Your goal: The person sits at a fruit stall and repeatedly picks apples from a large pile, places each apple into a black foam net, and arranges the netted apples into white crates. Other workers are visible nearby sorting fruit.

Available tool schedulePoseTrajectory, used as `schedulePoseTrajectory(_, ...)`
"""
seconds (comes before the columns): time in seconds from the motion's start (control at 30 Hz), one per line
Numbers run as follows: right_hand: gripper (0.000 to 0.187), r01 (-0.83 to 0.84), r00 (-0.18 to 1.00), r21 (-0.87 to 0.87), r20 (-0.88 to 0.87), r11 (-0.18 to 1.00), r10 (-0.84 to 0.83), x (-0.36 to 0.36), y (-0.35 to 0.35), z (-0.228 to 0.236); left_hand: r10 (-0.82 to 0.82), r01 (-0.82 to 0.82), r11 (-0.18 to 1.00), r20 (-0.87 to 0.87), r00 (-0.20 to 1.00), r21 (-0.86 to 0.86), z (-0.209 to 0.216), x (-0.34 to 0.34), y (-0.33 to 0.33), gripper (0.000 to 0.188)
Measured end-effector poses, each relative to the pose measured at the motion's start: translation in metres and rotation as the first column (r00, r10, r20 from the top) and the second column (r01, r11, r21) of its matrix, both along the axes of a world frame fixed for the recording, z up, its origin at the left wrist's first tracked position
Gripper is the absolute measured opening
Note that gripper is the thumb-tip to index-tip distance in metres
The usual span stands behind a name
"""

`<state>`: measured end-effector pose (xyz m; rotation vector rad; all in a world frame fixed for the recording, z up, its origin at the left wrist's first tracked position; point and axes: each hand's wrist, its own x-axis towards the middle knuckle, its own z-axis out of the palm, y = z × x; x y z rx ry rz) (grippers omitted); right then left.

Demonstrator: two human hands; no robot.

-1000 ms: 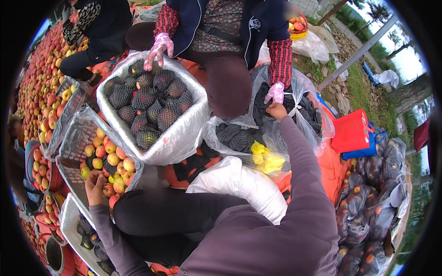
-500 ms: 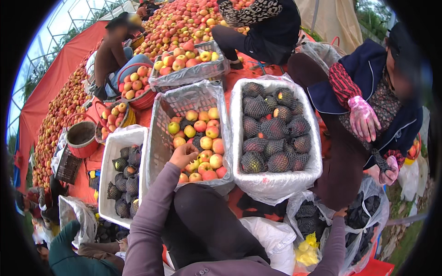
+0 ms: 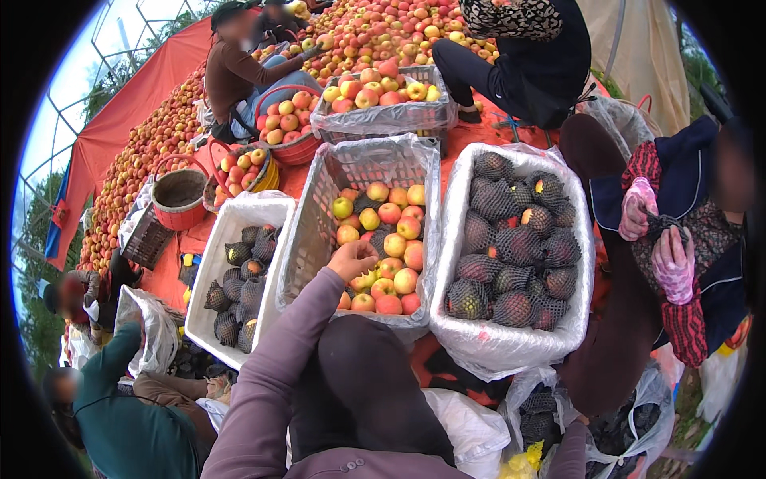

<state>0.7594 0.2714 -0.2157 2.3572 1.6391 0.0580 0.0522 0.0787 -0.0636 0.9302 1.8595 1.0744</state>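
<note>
My left hand [image 3: 353, 262] hovers over a grey plastic crate [image 3: 297, 259] lined with clear film, its fingers bent together; what they hold, if anything, is hidden. Beneath it lie loose red and yellow apples [image 3: 388, 305], and a yellow jagged-edged scrap [image 3: 363, 281] shows by the fingertips. A few apples in this crate wear black foam nets. At the lower right my right hand [image 3: 582, 420] is at a clear plastic bag [image 3: 517, 391] of black foam nets; its fingers are hidden.
Netted apples [image 3: 519, 246] fill a white foam box [image 3: 463, 339] on the right; another white box [image 3: 209, 247] stands left. Facing me, a co-worker in patterned gloves holds a black net [image 3: 666, 223]. Beyond are a crate of apples [image 3: 375, 89], red baskets [image 3: 177, 199] and a large apple heap.
The view has shifted, so the crates appear further right. My left hand stays over the apples and my right by the bag. The co-worker's gloved hands have come together on a net.
</note>
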Motion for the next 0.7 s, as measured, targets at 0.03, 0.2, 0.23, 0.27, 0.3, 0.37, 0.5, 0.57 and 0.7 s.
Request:
schedulePoseTrajectory(0.03, 0.051, 0.01, 1.0, 0.005, 0.0, 1.0, -0.01, -0.001, 0.001, 0.0, 0.026, -0.027, 0.999, -0.003, 1.0, -0.046, 0.002, 0.004, 0.002, 0.012)
schedulePoseTrajectory(0.2, 0.05, 0.039, 0.999, 0.029, -0.033, 0.999, -0.038, 0.001, 0.003, 0.006, 0.021, -0.022, 0.995, -0.013, 1.0, -0.098, 0.006, 0.009, 0.004, 0.013)
schedulePoseTrajectory(0.23, 0.05, 0.043, 0.998, 0.035, -0.04, 0.998, -0.041, 0.001, 0.002, 0.006, 0.008, -0.009, 0.997, -0.011, 1.0, -0.081, 0.005, 0.009, 0.004, 0.013)
schedulePoseTrajectory(0.27, 0.049, 0.047, 0.998, 0.046, -0.047, 0.998, -0.045, -0.001, 0.001, 0.006, -0.006, 0.005, 0.998, -0.01, 1.0, -0.064, 0.003, 0.01, 0.005, 0.013)
schedulePoseTrajectory(0.3, 0.049, 0.043, 0.998, 0.044, -0.055, 0.998, -0.04, -0.003, 0.001, 0.004, -0.002, 0.002, 0.999, -0.001, 1.0, -0.054, 0.001, 0.01, 0.004, 0.014)
schedulePoseTrajectory(0.37, 0.049, 0.041, 0.997, 0.05, -0.065, 0.998, -0.037, -0.006, 0.001, 0.002, 0.006, -0.006, 0.999, 0.013, 1.0, -0.036, -0.004, 0.009, 0.002, 0.014)
schedulePoseTrajectory(0.5, 0.048, 0.062, 0.992, 0.087, -0.115, 0.994, -0.052, -0.005, 0.005, 0.003, 0.043, -0.04, 0.986, 0.016, 0.999, -0.165, 0.004, 0.015, 0.01, 0.014)
schedulePoseTrajectory(0.57, 0.048, 0.065, 0.987, 0.11, -0.152, 0.992, -0.048, -0.008, 0.011, 0.002, 0.044, -0.049, 0.978, -0.032, 0.999, -0.201, 0.002, 0.013, 0.007, 0.014)
schedulePoseTrajectory(0.7, 0.047, 0.025, 0.969, 0.136, -0.248, 0.99, 0.009, -0.016, 0.015, -0.006, 0.068, -0.081, 0.979, -0.072, 0.995, -0.185, -0.005, 0.001, -0.004, 0.014)
